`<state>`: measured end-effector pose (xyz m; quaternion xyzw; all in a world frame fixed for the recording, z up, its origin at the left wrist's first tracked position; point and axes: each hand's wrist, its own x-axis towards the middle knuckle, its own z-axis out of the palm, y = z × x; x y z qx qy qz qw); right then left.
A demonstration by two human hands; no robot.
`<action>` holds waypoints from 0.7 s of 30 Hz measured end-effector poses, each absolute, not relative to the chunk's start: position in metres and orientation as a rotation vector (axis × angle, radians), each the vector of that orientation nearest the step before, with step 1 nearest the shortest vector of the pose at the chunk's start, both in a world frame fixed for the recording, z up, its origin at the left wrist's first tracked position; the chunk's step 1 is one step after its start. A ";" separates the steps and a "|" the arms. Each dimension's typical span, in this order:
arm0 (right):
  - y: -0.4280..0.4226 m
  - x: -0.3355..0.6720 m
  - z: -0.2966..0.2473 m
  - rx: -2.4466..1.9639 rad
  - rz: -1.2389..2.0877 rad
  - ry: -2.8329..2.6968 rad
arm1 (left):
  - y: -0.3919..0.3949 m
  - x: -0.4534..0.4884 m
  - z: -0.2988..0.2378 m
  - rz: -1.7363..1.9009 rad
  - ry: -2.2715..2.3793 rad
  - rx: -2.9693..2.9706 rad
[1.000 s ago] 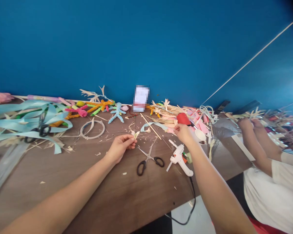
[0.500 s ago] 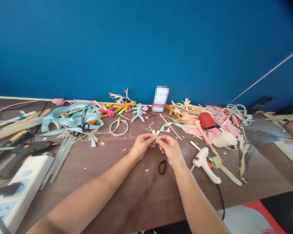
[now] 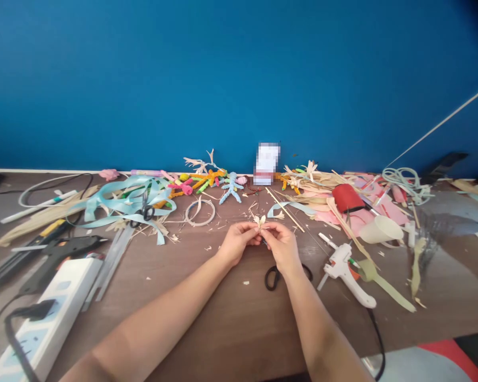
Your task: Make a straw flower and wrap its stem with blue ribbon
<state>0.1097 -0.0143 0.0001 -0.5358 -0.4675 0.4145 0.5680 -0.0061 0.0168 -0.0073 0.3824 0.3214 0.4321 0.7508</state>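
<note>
At the far left of the brown table point(image 3: 207, 318), a white power strip point(image 3: 59, 318) with a plug in it lies near a dark glue gun point(image 3: 59, 252), and beyond them light-blue ribbon point(image 3: 103, 202) sprawls in loops. Further right is a white ring point(image 3: 213, 215), then the left hand point(image 3: 238, 241), its thumb and fingertips pinching a small, pale, flower-like piece point(image 3: 259, 222) held between both hands, petals up. The step looks like shaping or gathering those petals at the base; continuing calls for a steady, light pinch that doesn't crush them. Behind, against the wall, a pale upright panel point(image 3: 267, 162) is pixelated, so whatever it carries is unreadable. The right hand point(image 3: 281, 246) presses its fingertips together on the same piece from its side; fingers hide the exact contact. Dark scissor handles point(image 3: 271, 286) show on either side of the right wrist. A white glue gun point(image 3: 348, 270) lies farther right, near a red cylinder point(image 3: 348, 199) and a pale cup point(image 3: 382, 229); no brand or label can be read on any of them.
</note>
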 end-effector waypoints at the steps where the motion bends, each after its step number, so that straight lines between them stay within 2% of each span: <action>1: -0.014 0.110 -0.001 -1.254 0.970 -1.104 | 0.017 -0.006 -0.008 0.943 0.700 0.838; 21: -0.019 0.112 0.006 -1.398 0.793 -1.289 | 0.016 -0.006 -0.007 0.929 0.724 0.847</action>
